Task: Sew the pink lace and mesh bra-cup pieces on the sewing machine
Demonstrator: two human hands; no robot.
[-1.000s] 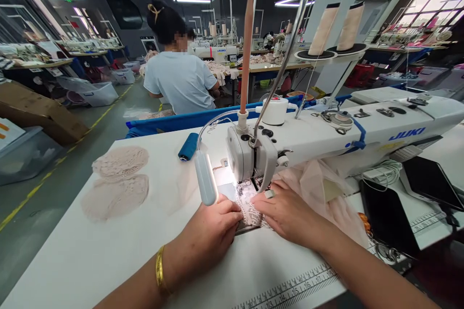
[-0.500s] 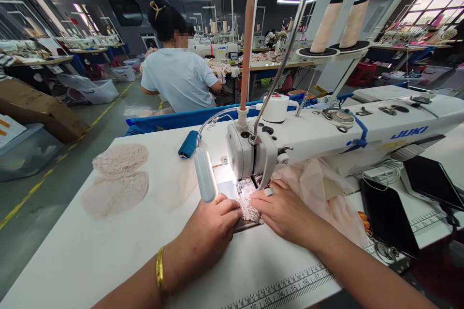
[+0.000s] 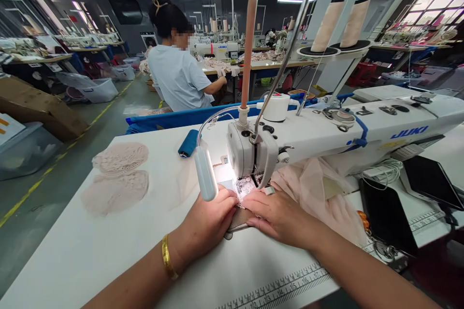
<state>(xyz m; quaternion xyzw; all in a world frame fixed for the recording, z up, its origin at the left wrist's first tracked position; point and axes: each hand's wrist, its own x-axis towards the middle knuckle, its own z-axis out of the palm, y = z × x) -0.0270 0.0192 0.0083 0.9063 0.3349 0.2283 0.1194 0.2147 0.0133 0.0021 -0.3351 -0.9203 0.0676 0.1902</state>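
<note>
Head view shows lace (image 3: 245,187) between left hand (image 3: 210,215) and right hand (image 3: 284,215)

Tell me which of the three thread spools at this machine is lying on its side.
The short teal thread spool, lying on the white tabletop; the two tapered peach thread cones stand upright on round black discs.

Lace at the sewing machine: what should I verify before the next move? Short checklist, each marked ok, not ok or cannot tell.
1. Left hand and right hand at the lace: ok.
2. Lamp lit beside the sewing machine: ok.
3. Fingertips clear of the needle: cannot tell, needle not distinguishable.
4. Blue thread spool apart from the lace: ok.
5. Nearer black device apart from both hands: ok.
</note>
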